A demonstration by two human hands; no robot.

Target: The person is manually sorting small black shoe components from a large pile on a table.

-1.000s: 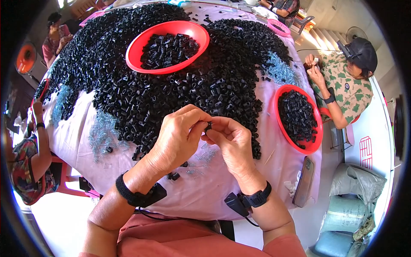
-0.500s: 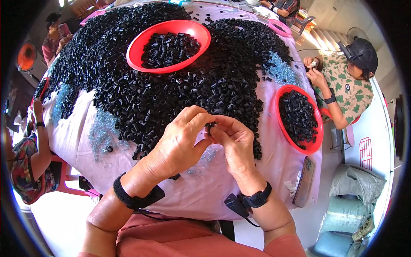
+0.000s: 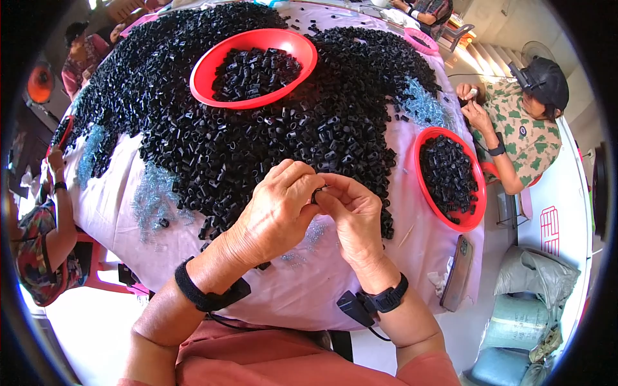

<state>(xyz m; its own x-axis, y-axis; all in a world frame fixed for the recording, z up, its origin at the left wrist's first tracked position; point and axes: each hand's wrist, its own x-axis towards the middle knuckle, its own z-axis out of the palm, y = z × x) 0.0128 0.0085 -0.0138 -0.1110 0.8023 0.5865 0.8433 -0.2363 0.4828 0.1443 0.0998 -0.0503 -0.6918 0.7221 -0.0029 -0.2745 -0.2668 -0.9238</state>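
Together, the left hand (image 3: 277, 212) and right hand (image 3: 353, 215) pinched one small black tube piece (image 3: 317, 195) between their fingertips, just above the near edge of the black heap (image 3: 257, 128) on the pink-covered tabletop (image 3: 290, 289), red bowls (image 3: 254, 67) beyond.

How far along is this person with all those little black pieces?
Done, it seems: two red bowls, one far and one right, each hold black pieces. In hand: left hand and right hand pinch one small black piece together. Left: a large heap of black pieces covers the table.
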